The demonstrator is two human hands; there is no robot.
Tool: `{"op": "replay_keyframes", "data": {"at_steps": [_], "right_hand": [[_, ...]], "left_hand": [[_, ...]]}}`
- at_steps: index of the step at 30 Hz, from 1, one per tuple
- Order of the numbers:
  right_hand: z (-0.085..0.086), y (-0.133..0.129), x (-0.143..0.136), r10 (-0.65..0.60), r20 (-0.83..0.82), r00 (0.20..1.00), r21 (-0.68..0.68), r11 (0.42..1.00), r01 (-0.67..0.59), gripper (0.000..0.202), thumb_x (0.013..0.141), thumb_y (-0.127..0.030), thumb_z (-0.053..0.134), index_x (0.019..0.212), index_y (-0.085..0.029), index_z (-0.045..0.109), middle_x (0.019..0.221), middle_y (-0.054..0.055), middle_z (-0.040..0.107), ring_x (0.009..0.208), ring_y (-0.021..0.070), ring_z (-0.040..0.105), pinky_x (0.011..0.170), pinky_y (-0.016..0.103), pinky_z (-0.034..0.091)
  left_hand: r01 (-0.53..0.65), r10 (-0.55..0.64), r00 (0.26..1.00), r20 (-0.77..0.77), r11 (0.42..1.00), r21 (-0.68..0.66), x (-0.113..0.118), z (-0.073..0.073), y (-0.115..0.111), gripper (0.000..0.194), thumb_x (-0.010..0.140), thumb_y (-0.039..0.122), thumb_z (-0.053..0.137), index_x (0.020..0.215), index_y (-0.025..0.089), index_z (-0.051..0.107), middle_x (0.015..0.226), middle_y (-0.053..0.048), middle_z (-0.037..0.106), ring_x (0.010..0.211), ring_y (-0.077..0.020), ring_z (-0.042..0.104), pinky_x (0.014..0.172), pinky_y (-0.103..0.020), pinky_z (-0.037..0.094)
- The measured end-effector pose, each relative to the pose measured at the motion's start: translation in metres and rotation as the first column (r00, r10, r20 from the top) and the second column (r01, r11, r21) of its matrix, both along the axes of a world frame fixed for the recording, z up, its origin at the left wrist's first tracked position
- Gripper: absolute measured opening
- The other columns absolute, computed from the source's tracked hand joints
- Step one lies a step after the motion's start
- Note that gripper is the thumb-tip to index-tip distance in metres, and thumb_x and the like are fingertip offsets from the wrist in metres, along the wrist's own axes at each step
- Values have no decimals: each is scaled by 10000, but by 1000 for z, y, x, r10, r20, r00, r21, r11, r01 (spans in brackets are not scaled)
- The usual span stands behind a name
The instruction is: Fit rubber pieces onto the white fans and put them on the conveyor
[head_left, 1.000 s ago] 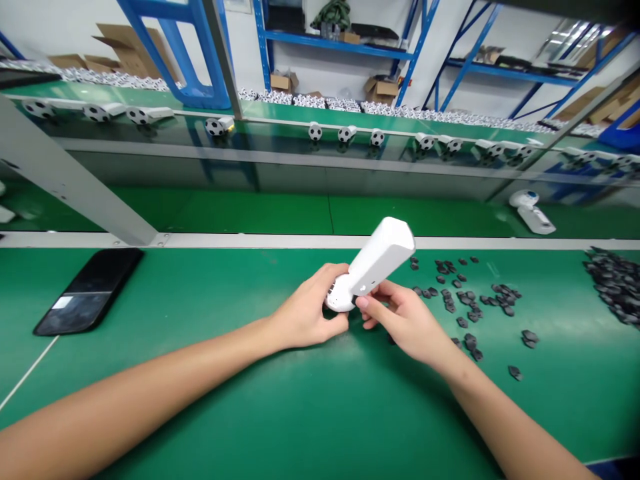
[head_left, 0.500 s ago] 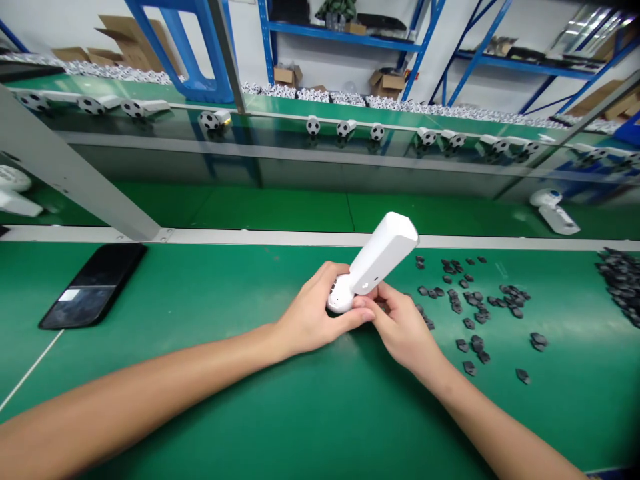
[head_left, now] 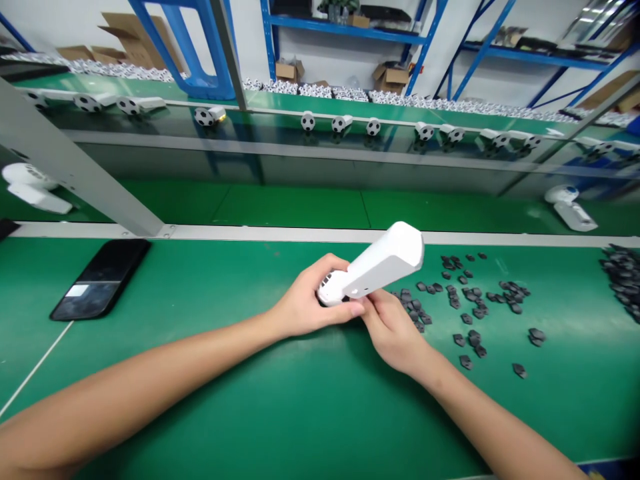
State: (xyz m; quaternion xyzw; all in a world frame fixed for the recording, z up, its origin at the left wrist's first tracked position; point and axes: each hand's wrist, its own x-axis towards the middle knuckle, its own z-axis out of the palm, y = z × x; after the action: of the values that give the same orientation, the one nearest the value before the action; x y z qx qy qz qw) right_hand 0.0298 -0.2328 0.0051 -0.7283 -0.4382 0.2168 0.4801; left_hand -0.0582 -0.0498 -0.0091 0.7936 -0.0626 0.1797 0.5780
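A white handheld device with a rounded, slotted head and a long, wide handle is held above the green work surface. My left hand is wrapped round its head, with the thumb along the near side. The handle points up and to the right. My right hand is closed in a pinch against the underside, where handle and head meet, close to my left thumb. Its fingertips are partly covered by the device, so whatever they pinch cannot be made out. Small black plastic pieces lie scattered just right of my right hand.
A dark pile of black pieces lies at the far right. A black phone rests at the left. Behind a metal rail, more white devices lie on a green belt, and football-patterned ones line a raised ledge.
The device has tilted, its handle dropping lower towards the right and turning about its length. Both hands have shifted slightly left with it, and the right hand stays at the joint.
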Motion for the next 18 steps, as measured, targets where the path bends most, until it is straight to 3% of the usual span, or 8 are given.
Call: {"op": "replay_keyframes", "data": {"at_steps": [3, 7, 10, 13, 15, 18], "right_hand": [[10, -8, 16, 68, 31, 997, -58, 996, -67, 303, 1119, -383, 409, 1086, -231, 669, 1081, 49, 740, 943, 216, 683, 848, 329, 517], [23, -31, 58, -41, 181, 983, -193, 978, 76, 324, 1109, -424, 420, 1094, -255, 695, 1071, 36, 754, 1002, 229, 694, 876, 340, 520], [28, -50, 85, 0, 275, 961, -387, 915, 111, 273, 1063, -428, 504, 1147, -271, 711, 1143, 48, 750, 1026, 252, 686, 851, 360, 517], [30, -62, 97, 76, 230, 970, -533, 844, 60, 223, 1011, -398, 575, 1113, -251, 709, 1027, 53, 752, 916, 238, 686, 775, 348, 515], [30, -66, 99, 88, 198, 976, -570, 821, 41, 184, 982, -372, 608, 1065, -237, 701, 951, 45, 746, 862, 225, 682, 752, 337, 510], [29, -68, 99, 74, 164, 984, -587, 809, 37, 143, 946, -345, 651, 1027, -235, 691, 884, 26, 745, 824, 215, 685, 730, 325, 504]], "left_hand": [[-31, 30, 999, -39, 999, -23, 2, 3, 12, 330, 871, 364, 773, 1114, 211, 611, 976, -16, 675, 815, -162, 616, 724, -277, 490], [-163, 159, 978, -137, 986, -19, 13, 7, 35, 306, 873, 414, 748, 1057, 190, 647, 927, -20, 684, 718, -145, 592, 647, -263, 481], [-309, 289, 935, -206, 948, -75, 28, 6, 56, 379, 866, 488, 734, 1103, 215, 620, 948, -30, 687, 700, -155, 608, 554, -245, 477], [-473, 442, 860, -254, 878, -76, 41, 3, 85, 429, 865, 508, 710, 1166, 243, 558, 965, -34, 667, 681, -156, 614, 516, -237, 474], [-567, 556, 799, -230, 824, 23, 45, 0, 112, 474, 841, 482, 717, 1208, 244, 534, 997, -47, 659, 682, -164, 614, 539, -261, 485], [-629, 703, 702, -116, 687, 363, 42, -7, 158, 517, 825, 544, 715, 1229, 259, 567, 1056, -78, 674, 855, -264, 649, 682, -366, 511]]}}
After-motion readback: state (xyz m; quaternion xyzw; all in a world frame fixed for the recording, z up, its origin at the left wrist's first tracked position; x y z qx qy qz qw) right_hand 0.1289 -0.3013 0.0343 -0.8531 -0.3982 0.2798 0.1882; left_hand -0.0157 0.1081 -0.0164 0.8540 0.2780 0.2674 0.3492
